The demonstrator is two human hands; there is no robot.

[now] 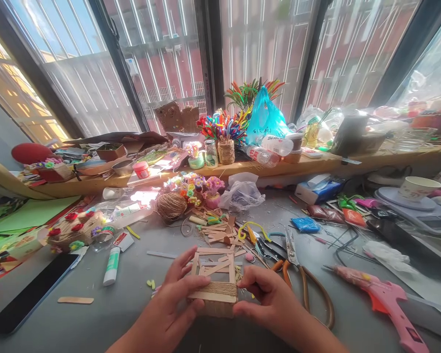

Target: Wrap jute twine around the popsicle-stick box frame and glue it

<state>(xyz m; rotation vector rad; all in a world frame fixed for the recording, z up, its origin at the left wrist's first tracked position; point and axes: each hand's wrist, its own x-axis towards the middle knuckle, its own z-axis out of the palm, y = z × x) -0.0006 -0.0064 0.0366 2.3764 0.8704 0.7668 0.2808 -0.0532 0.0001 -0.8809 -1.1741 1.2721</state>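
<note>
Both my hands hold a small frame of wooden craft sticks (215,274) just above the grey table. Twine is wound round its near edge. My left hand (172,304) grips the frame's left side, thumb on top and fingers curled along the edge. On the right side my right hand (270,296) pinches the twine-wrapped end with bent fingers. A heap of loose wooden sticks (216,228) lies just beyond the frame.
Scissors (292,260) and orange-handled pliers lie right of the frame, a pink glue gun (384,299) further right. A glue stick (112,264), a loose stick (75,300) and a dark tablet (29,294) lie left. A twine ball (170,206), flower crafts and a cluttered sill stand behind.
</note>
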